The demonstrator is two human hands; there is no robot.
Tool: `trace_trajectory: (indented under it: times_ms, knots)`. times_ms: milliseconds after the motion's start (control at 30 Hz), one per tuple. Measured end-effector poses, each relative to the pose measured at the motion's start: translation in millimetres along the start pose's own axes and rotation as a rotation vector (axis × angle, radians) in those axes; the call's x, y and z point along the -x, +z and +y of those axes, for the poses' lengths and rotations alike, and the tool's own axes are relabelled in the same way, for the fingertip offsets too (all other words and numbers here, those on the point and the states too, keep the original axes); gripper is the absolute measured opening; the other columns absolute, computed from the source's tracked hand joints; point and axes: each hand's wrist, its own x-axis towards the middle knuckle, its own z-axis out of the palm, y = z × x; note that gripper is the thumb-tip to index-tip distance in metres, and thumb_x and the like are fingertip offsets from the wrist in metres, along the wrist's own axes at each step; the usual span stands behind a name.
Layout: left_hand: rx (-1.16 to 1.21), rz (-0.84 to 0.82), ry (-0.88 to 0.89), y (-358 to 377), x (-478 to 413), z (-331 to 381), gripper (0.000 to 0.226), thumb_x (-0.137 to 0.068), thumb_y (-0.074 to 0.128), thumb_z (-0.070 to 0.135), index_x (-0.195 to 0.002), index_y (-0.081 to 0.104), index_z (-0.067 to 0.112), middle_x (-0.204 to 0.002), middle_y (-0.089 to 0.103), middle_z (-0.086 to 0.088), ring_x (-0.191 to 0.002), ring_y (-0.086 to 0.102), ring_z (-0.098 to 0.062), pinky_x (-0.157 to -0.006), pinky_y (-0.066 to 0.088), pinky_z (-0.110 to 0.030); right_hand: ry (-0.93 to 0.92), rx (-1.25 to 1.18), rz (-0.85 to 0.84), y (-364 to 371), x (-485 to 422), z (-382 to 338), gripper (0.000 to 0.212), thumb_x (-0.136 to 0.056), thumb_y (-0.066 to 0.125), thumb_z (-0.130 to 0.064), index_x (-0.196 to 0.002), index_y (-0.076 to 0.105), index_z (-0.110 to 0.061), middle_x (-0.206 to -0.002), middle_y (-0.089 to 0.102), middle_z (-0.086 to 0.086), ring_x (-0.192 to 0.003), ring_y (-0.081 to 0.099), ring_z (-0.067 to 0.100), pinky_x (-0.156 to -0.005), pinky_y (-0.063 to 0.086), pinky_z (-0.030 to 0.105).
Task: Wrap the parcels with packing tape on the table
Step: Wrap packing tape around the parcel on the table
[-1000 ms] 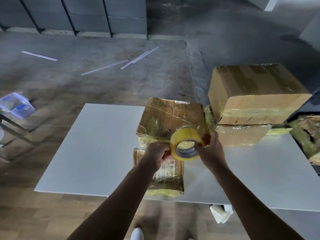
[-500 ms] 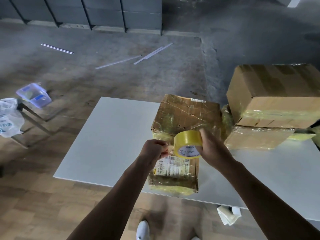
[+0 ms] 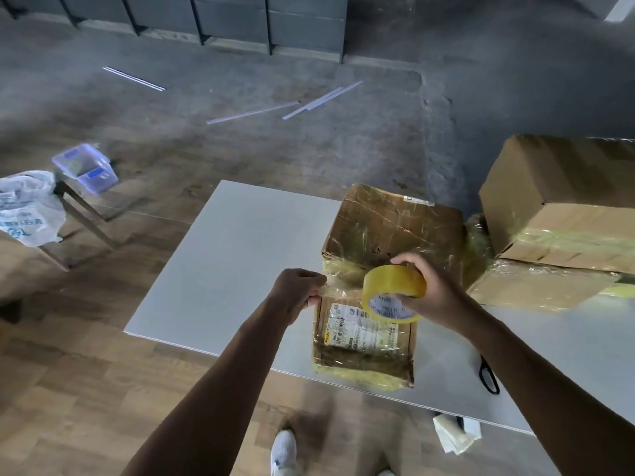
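The right hand holds the yellow tape roll above the near middle of the desk. Its fingers are curled over the roll's far side, and the thumb is mostly hidden behind the core. The left hand is just left of the roll, its fingers bunched tight and pinching the free end of a clear strip that runs across to the roll. The strip is nearly see-through and its edges are hard to follow.

Under the roll a flat parcel lies at the desk's near edge. Its printed label faces up, but the text is too small to read and the roll covers its far right corner. Touching it on the far side stands a taller parcel, glossy with wrinkled tape.

To the right, a large carton rests on a lower taped parcel. The frame cuts off both on the right. Black scissor handles show on the desk beside the right forearm, which hides the blades.

On the floor to the far left are a clear plastic tub and a white bag, cut off by the left edge, and farther off lie thin pale strips. A white shoe shows near the bottom edge, blurred. Crumpled paper lies partly under the desk.
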Motion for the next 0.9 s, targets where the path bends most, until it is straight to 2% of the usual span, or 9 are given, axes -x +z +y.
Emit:
trace_trajectory:
  times_ms: [100, 200, 300, 367, 500, 633, 733, 800, 900]
  knots:
    - [-0.018, 0.036, -0.003, -5, -5, -8, 0.004, -0.088, 0.066, 0.005, -0.092, 0.065, 0.003, -0.085, 0.064, -0.01, -0.076, 0.061, -0.015, -0.055, 0.052, -0.017, -0.088, 0.173, -0.073, 2, -9, -5, 0.051, -0.077, 0.076, -0.024, -0.117, 0.051, -0.045, -0.109, 0.054, -0.019, -0.097, 0.054, 0.003, -0.076, 0.048, 0.026]
    - [-0.08, 0.083, -0.015, -7, -13, -19, 0.004, -0.088, 0.068, 0.008, -0.087, 0.065, 0.006, -0.087, 0.064, -0.011, -0.077, 0.062, -0.017, -0.064, 0.054, -0.023, -0.181, 0.44, -0.072, 10, -22, -19, 0.049, -0.074, 0.078, -0.022, -0.119, 0.06, -0.029, -0.095, 0.055, -0.004, -0.08, 0.057, 0.017, -0.064, 0.048, 0.032]
    - [-0.132, 0.149, -0.012, -17, -22, -23, 0.01, -0.088, 0.064, 0.003, -0.079, 0.066, 0.007, -0.078, 0.062, -0.006, -0.077, 0.064, -0.017, -0.073, 0.054, -0.029, -0.262, 0.559, -0.106, 16, -28, -28, 0.044, -0.07, 0.08, -0.025, -0.111, 0.064, -0.023, -0.083, 0.046, -0.004, -0.063, 0.049, 0.014, -0.052, 0.04, 0.025]
    - [-0.138, 0.192, -0.004, -30, -31, -23, 0.012, -0.087, 0.059, -0.002, -0.08, 0.067, 0.002, -0.073, 0.058, -0.002, -0.071, 0.062, -0.015, -0.069, 0.054, -0.028, -0.221, 0.638, -0.169, 14, -30, -26, 0.044, -0.071, 0.08, -0.031, -0.111, 0.062, -0.027, -0.084, 0.044, -0.006, -0.062, 0.048, 0.011, -0.052, 0.045, 0.026]
    - [-0.229, 0.142, 0.038, -39, -42, -23, 0.009, -0.089, 0.06, 0.001, -0.081, 0.064, 0.003, -0.077, 0.06, -0.006, -0.068, 0.059, -0.016, -0.082, 0.055, -0.037, -0.071, 0.706, -0.234, 15, -39, -30, 0.043, -0.073, 0.076, -0.031, -0.111, 0.056, -0.035, -0.088, 0.043, -0.008, -0.069, 0.049, 0.011, -0.058, 0.048, 0.028]
    - [-0.131, 0.105, 0.026, -40, -52, -26, 0.009, -0.089, 0.066, 0.013, -0.091, 0.063, 0.005, -0.09, 0.063, -0.006, -0.083, 0.063, -0.019, -0.082, 0.055, -0.033, 0.05, 0.717, -0.262, 27, -50, -42, 0.036, -0.078, 0.072, -0.025, -0.106, 0.053, -0.037, -0.084, 0.035, -0.011, -0.065, 0.04, 0.003, -0.047, 0.03, 0.022]
    - [-0.159, 0.037, 0.064, -42, -56, -34, 0.031, -0.082, 0.075, 0.024, -0.087, 0.062, -0.004, -0.079, 0.056, -0.011, -0.077, 0.059, -0.02, -0.069, 0.053, -0.024, 0.096, 0.744, -0.277, 33, -49, -47, 0.031, -0.079, 0.069, -0.019, -0.102, 0.055, -0.034, -0.083, 0.037, -0.01, -0.064, 0.044, 0.006, -0.046, 0.034, 0.023]
    - [-0.207, 0.018, 0.094, -42, -55, -40, 0.032, -0.079, 0.078, 0.023, -0.077, 0.058, -0.002, -0.066, 0.046, -0.009, -0.067, 0.053, -0.02, -0.061, 0.049, -0.018, 0.116, 0.764, -0.278, 35, -46, -49, 0.029, -0.079, 0.067, -0.019, -0.098, 0.055, -0.035, -0.083, 0.038, -0.01, -0.065, 0.045, 0.007, -0.047, 0.034, 0.024]
    - [-0.234, 0.02, 0.096, -43, -58, -49, 0.03, -0.078, 0.078, 0.022, -0.073, 0.055, 0.003, -0.061, 0.044, -0.005, -0.061, 0.051, -0.016, -0.059, 0.049, -0.019, 0.109, 0.784, -0.29, 36, -42, -50, 0.029, -0.077, 0.065, -0.016, -0.097, 0.056, -0.035, -0.081, 0.04, -0.011, -0.064, 0.046, 0.006, -0.046, 0.036, 0.022]
